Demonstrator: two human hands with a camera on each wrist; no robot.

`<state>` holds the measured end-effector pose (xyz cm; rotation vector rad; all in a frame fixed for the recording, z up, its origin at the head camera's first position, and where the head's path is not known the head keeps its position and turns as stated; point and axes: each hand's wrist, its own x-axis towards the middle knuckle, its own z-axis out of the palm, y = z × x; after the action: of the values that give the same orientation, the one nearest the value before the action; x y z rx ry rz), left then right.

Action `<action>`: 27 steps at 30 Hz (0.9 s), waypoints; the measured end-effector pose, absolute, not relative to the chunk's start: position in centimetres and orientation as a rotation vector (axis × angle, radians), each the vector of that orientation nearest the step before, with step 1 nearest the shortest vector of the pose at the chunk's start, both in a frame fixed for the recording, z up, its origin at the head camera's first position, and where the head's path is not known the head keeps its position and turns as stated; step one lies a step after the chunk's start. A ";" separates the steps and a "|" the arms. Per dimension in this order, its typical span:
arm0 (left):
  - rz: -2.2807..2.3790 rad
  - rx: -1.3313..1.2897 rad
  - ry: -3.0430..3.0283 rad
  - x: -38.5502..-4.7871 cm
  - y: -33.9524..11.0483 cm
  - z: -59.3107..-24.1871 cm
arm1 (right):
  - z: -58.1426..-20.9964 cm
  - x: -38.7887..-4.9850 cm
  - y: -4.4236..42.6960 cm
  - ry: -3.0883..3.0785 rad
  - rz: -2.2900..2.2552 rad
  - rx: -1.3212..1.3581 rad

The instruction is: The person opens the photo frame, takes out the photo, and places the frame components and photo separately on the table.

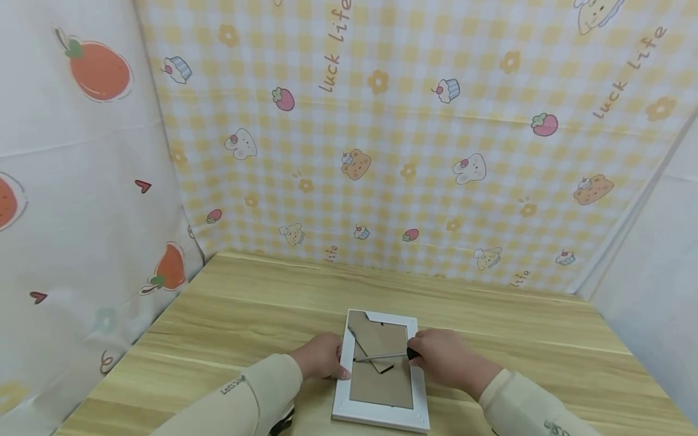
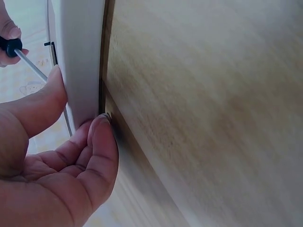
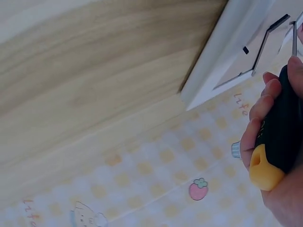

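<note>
A white picture frame (image 1: 382, 415) lies back up on the table, its brown backing board (image 1: 382, 390) showing, with a narrow brown stand leg (image 1: 364, 340) slanting across it. My left hand (image 1: 320, 356) pinches the frame's left side, the thumb on top and curled fingers against the outer edge. In my right hand (image 1: 449, 361) is a screwdriver; its black and yellow handle (image 3: 279, 127) fills the palm in the right wrist view. The metal shaft (image 1: 384, 356) reaches leftward over the board, its tip at the left inner edge beside a small dark tab.
The wood-grain table (image 1: 262, 303) extends around the frame. A yellow checked cloth (image 1: 403, 200) hangs behind it, and a white cloth with orange fruit prints (image 1: 93, 242) hangs at the left. Another pale sheet (image 1: 643, 254) borders the right side.
</note>
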<state>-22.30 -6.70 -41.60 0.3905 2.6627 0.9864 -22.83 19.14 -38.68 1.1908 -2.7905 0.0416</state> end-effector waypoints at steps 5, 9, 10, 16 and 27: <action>0.986 0.408 2.672 -22.2 -6.7 -41.6 | -37.7 -22.9 18.4 -2.794 -0.141 1.176; 0.985 0.417 2.680 -22.2 -6.7 -41.5 | -35.6 -22.5 16.8 -2.761 -0.344 1.196; 0.986 0.414 2.681 -22.1 -6.7 -41.4 | -35.0 -22.4 16.4 -2.744 -0.397 1.208; 0.986 0.399 2.682 -22.0 -6.7 -41.1 | -32.5 -22.3 13.3 -2.523 -0.757 1.284; 1.019 0.435 2.639 -22.2 -6.9 -41.2 | -31.0 -22.6 8.9 -2.428 -0.938 1.278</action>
<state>-22.18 -6.93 -41.23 0.4352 2.6394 1.0193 -22.63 8.89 -31.02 1.2776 -2.4282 -0.9379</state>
